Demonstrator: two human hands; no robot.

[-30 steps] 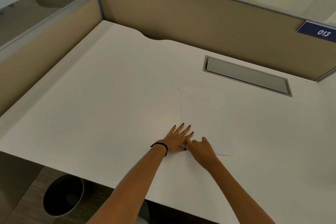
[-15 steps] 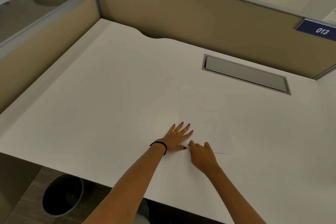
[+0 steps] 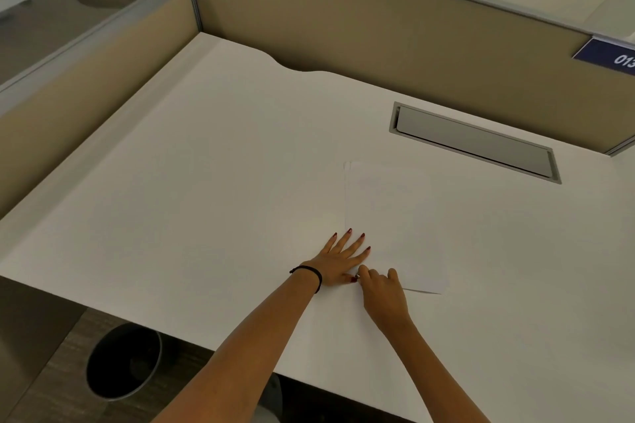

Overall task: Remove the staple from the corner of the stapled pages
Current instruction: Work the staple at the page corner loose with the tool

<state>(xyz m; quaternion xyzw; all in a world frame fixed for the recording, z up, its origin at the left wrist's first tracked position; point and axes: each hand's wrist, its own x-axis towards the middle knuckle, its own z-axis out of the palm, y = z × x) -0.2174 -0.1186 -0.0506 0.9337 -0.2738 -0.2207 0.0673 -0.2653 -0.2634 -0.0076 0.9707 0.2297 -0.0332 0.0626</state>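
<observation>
Over the past second the right hand [image 3: 384,294] has drawn back a little toward the near edge of the desk [image 3: 206,216], while the left hand [image 3: 343,261] has stayed flat in place.

Head view: the stapled pages [image 3: 395,216], one thin white set of plain paper, lie flat on the smooth white desk right of centre, long side running away from the person. The left hand lies open, palm down, four dark-polished fingers spread, pressing on the pages' near left corner, with one black wristband [image 3: 314,276] on the wrist. The right hand's fingers are curled in at that same corner, touching the left thumb. A small silvery glint [image 3: 357,276] shows at its fingertips, too small to tell if it is the staple or what the hand grips. The pages' near right corner lifts slightly off the desk.

Beyond the pages sits one grey rectangular metal cable hatch [image 3: 474,141], set flush into the desk. Tan fabric partitions [image 3: 343,17] wall two sides, with one blue number plate [image 3: 611,57] at far right. One round black waste bin [image 3: 123,364] stands on the floor below.
</observation>
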